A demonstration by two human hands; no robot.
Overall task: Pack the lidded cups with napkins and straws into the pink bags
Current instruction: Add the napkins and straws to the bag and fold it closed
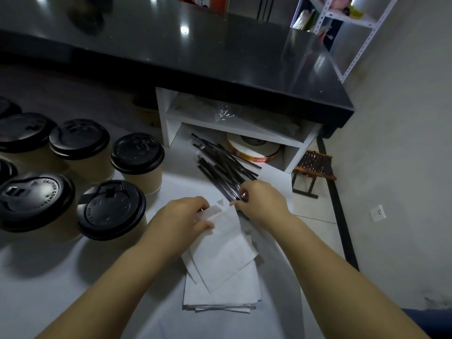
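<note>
My forearms are reaching in from the bottom edge over the white table [73,277], and just beyond them the napkin stack [220,289] is lying flat between my arms. Off to the left, the lidded cups [112,209] are standing upright in a cluster, kraft paper with black lids, well apart from the napkins. My left hand [188,214] is pinching the far corner of the top napkin [225,245], thumb and fingers curled on it, so it is lifting askew off the stack. My right hand [261,199] is curling its fingers round the near ends of the wrapped black straws [220,162], which are fanning out toward the white shelf unit [171,113]. A small wooden stool [314,167] is sitting on the floor past the table edge. No pink bags are showing anywhere here. I'm judging the risks this way: the thin napkins may be clinging, so I could be dragging two up at once. The slick wrappers could let several straws slide out together and roll off the right edge beside my hand.
</note>
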